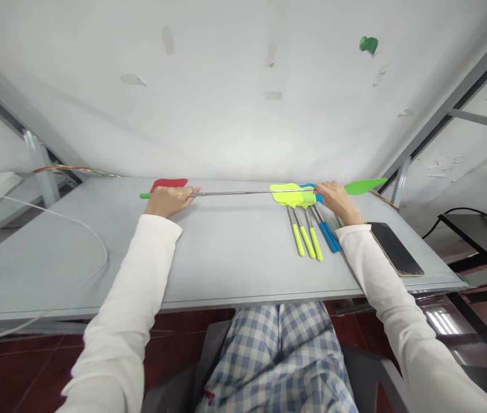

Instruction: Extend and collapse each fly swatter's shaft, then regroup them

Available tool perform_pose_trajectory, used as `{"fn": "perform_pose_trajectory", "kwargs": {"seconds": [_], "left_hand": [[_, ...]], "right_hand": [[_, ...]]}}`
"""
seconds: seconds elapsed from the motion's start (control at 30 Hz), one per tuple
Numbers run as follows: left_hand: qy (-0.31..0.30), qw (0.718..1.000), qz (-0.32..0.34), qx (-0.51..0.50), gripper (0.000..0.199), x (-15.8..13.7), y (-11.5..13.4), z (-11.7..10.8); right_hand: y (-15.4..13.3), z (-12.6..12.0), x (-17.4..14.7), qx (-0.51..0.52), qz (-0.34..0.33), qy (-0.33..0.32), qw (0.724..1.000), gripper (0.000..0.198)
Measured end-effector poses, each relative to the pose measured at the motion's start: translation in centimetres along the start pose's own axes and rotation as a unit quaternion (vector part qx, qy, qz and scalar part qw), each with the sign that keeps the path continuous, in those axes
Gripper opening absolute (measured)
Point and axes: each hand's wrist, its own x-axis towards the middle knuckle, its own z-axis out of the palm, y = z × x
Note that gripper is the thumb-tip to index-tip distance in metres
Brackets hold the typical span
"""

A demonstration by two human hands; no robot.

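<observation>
A green fly swatter (243, 193) with a long, extended metal rod is stretched level between my two hands above the table. My left hand (169, 201) is closed around its handle end, with the green grip tip poking out to the left. At the other end my right hand (335, 201) is closed near the flat green head, which sticks out to the right. Behind my left hand lies a red swatter head (170, 183). Several yellow fly swatters (288, 195) and blue-handled fly swatters (329, 236) lie together beside my right hand, their handles pointing toward me.
A dark phone (396, 248) lies on the grey table (226, 258) by my right forearm. A white cable (92, 229) loops over the table's left side. Behind stands a white wall (217, 115), with metal frame posts at both sides.
</observation>
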Motion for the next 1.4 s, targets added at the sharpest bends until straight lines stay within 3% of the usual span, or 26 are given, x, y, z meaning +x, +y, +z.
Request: {"fn": "perform_pose_trajectory", "kwargs": {"seconds": [0.27,0.43,0.53,0.63,0.8,0.97,1.23,1.4], "left_hand": [[-0.001,0.999,-0.012,0.032,0.053,-0.1,2.1,0.4],[-0.01,0.999,-0.025,0.042,0.054,0.0,4.2,-0.1],[-0.018,0.999,-0.017,0.037,0.055,0.0,5.4,-0.4],[-0.025,0.999,-0.016,0.034,0.057,-0.1,6.1,-0.5],[-0.08,0.996,0.027,0.033,0.059,-0.4,6.8,-0.2],[-0.093,0.993,0.049,0.052,0.067,-0.5,7.7,-0.9],[-0.133,0.987,0.086,0.003,0.06,-2.0,14.7,-2.3],[-0.157,0.983,0.096,0.011,0.062,-2.9,16.8,-2.3]], "right_hand": [[-0.2,0.2,-0.2,-0.015,0.05,0.027,0.998,0.033],[-2.6,-0.1,0.2,0.015,-0.001,0.02,1.0,0.032],[-4.8,-0.5,0.8,0.018,-0.036,-0.012,0.999,0.033],[-6.1,-1.2,1.1,0.017,-0.025,-0.054,0.998,0.036],[-5.9,-2.2,0.2,-0.012,0.02,-0.118,0.993,0.035],[-6.3,-2.7,0.0,-0.011,0.017,-0.142,0.99,0.036],[-11.5,-4.1,1.4,0.014,-0.038,-0.17,0.985,0.044],[-13.3,-4.3,1.4,0.021,-0.056,-0.186,0.981,0.04]]}}
